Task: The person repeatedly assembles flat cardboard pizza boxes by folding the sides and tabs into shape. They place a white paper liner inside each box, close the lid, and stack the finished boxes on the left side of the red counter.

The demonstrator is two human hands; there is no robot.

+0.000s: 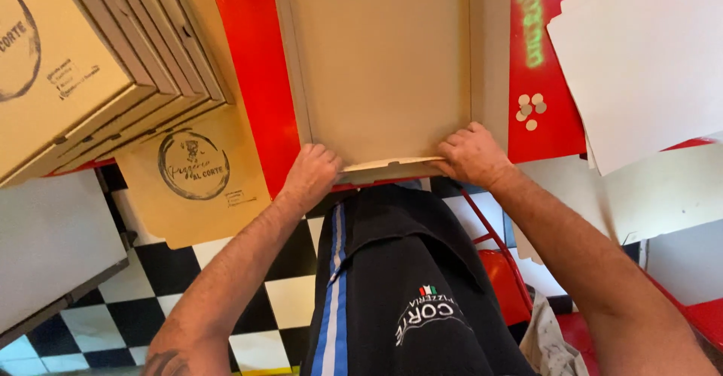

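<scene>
Head view: left hand (310, 174), right hand (471, 154) pinch flat pizza box (380, 67) flap; box empty.

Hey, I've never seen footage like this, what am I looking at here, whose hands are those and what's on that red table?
There is no machine here. One camera sits on a person's head and looks straight down, so you see their own two bare arms and dark apron. The left hand and right hand both grip the near edge of a flat brown cardboard pizza box blank lying on the glossy red table. At far left stands a stack of folded brown cardboard boxes. At right lie white flat sheets and a few small pale round discs. Below is a black-and-white checkered floor.
</scene>
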